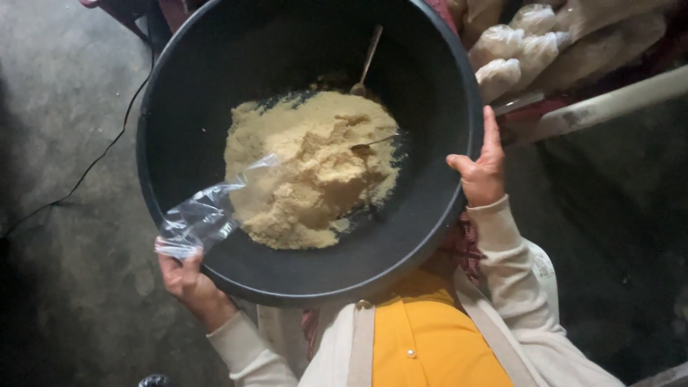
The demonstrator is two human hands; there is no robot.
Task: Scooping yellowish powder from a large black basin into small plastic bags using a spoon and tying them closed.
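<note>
I see my left hand (190, 283) at lower left, gripping the black basin (430, 236) at its rim and pinching a clear plastic bag (204, 218) against it; the bag drapes inward, limp and slippery. My right hand (481, 172) closes on the right rim, thumb raised. Yellow-tan powder (308, 168) heaps at centre, two spoons (367, 61) stuck in. It looks heavy and shifting, so opposite rim holds suit it.

Above the heap of pale yellow powder (312, 168) my fingers pass freely inside the big round black plastic basin (423, 64); two metal spoons (367, 61) jut behind it.
</note>
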